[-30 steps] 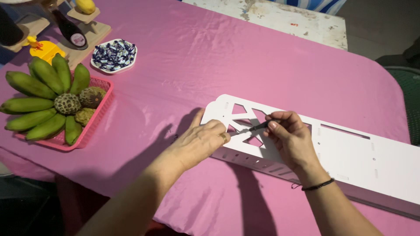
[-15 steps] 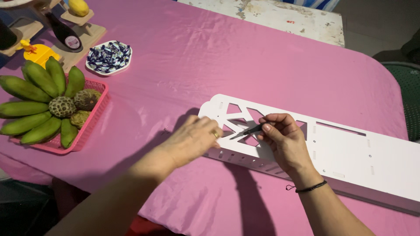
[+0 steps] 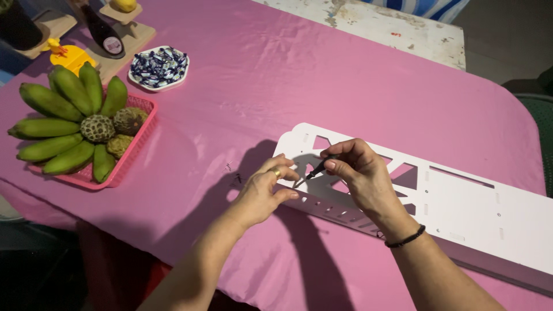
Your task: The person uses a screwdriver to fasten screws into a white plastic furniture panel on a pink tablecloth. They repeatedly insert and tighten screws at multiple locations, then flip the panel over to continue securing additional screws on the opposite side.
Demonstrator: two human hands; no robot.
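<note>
My left hand (image 3: 264, 193) had slid off the white cut-out panel (image 3: 461, 207) since a moment before, fingertips now pinched together at the panel's left edge, on what I could not tell. My right hand (image 3: 360, 173) stayed clamped on the small dark screwdriver (image 3: 314, 170), tip pointing down-left toward that hand. The panel lay flat on the pink tablecloth (image 3: 299, 75), long axis running from centre down to the right.

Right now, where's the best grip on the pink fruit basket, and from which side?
Probably the pink basket by its bare right rim, coming from the open tablecloth side. Green bananas overhang the left and far edges, hiding the rim there; the right wall stands clear and straight.
</note>
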